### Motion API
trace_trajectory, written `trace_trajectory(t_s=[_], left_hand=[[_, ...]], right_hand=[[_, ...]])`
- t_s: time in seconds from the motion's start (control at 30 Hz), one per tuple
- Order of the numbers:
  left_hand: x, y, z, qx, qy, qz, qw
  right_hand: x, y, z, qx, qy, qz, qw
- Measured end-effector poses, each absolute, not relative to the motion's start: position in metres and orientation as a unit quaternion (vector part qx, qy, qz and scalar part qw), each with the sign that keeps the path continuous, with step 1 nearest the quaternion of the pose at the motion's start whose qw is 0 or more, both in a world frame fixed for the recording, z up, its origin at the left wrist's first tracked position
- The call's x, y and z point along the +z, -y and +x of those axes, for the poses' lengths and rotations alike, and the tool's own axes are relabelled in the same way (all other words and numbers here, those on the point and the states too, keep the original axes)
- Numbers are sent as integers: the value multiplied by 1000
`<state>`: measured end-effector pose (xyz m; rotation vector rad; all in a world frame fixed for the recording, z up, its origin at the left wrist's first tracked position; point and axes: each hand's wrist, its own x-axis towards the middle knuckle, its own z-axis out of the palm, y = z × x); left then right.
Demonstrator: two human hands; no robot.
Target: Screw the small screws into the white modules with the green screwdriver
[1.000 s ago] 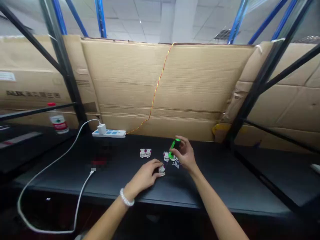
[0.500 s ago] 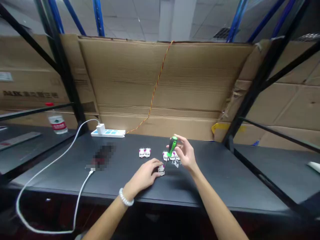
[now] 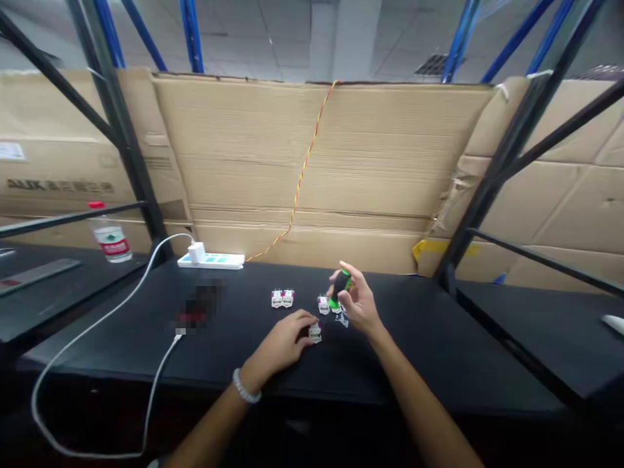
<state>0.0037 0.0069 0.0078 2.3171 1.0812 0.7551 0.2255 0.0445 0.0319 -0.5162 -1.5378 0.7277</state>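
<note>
My right hand [image 3: 358, 302] is closed around a green-and-black screwdriver [image 3: 338, 290], its tip slanting down toward a small white part [image 3: 315, 333]. My left hand [image 3: 287, 339] pinches that white part against the black table [image 3: 439, 351]. More small white-and-red parts lie close by: a pair [image 3: 283, 298] to the left and several [image 3: 330, 304] just behind the screwdriver tip. A pearl bracelet [image 3: 244, 388] sits on my left wrist.
A white power strip [image 3: 212, 260] with a charger and a long white cable [image 3: 97, 318] lies at the back left. A blurred dark object [image 3: 197, 307] rests left of the parts. A bottle [image 3: 108, 237] stands on the left shelf. Cardboard [image 3: 312, 169] and black rack posts wall the back.
The screwdriver handle has tilted slightly in my right hand, and the view has shifted a little. My left hand stays on the white part.
</note>
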Motion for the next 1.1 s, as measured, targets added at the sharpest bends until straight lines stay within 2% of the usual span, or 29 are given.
trace_trajectory(t_s=[0.13,0.33,0.53,0.73,0.93,1.1], left_hand=[[8,-7,3,276,-392,847,232],[6,-8,3,274,-393,846,233],[7,-8,3,278,-386,849,231],[6,-8,3,274,-392,847,231],[7,-7,4,277,-384,850,231],[6,-7,3,270,-393,849,227]], right_hand=[[38,-40,229,378,672,-216,599],[40,-46,230,299,651,-257,649],[43,-40,231,356,687,-208,598],[41,-46,232,275,659,-257,651],[45,-39,230,341,683,-223,606],[40,-47,231,266,648,-251,668]])
